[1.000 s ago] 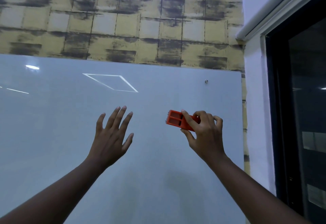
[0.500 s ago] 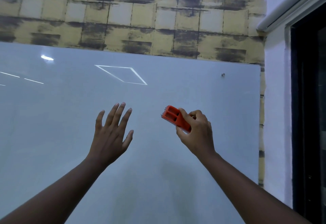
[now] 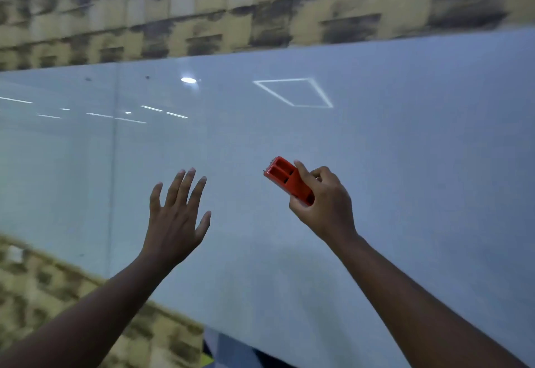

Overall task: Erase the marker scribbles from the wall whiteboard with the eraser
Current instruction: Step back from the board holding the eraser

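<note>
The view has swung left along the whiteboard (image 3: 376, 165), showing no scribbles, while the right hand (image 3: 324, 205) still grips the eraser (image 3: 285, 178) and the left hand (image 3: 176, 217) stays open.

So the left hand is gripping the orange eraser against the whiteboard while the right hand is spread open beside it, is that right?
Not quite: the hands are swapped. In the head view the right hand grips the orange eraser at the whiteboard, while the left hand is spread open beside it.

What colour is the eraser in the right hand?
Orange-red eraser, clearest in the head view.
</note>
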Available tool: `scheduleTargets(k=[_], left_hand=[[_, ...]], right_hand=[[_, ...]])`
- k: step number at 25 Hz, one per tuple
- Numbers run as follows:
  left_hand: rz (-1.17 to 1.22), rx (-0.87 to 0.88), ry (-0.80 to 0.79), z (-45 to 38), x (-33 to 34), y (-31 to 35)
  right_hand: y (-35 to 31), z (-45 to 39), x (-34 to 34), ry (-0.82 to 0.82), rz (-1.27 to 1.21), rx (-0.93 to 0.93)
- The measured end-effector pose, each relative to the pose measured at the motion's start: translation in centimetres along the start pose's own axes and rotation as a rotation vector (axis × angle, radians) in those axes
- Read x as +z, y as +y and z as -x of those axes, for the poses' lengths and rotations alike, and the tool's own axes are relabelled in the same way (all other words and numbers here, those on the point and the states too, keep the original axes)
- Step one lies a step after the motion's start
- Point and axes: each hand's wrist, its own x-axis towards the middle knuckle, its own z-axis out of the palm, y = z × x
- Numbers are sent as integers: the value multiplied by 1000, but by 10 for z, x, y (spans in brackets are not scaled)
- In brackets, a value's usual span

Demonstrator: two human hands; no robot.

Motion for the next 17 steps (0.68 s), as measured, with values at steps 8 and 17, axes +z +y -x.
scheduleTargets(k=[8,17], left_hand=[[-201,-161,-102,48,-4,-155],[-434,-271,-135,43,36,-277]], right_hand=[[-116,-15,144,-75,-142,-140],[-187,-76,310,-64,-315,-304]])
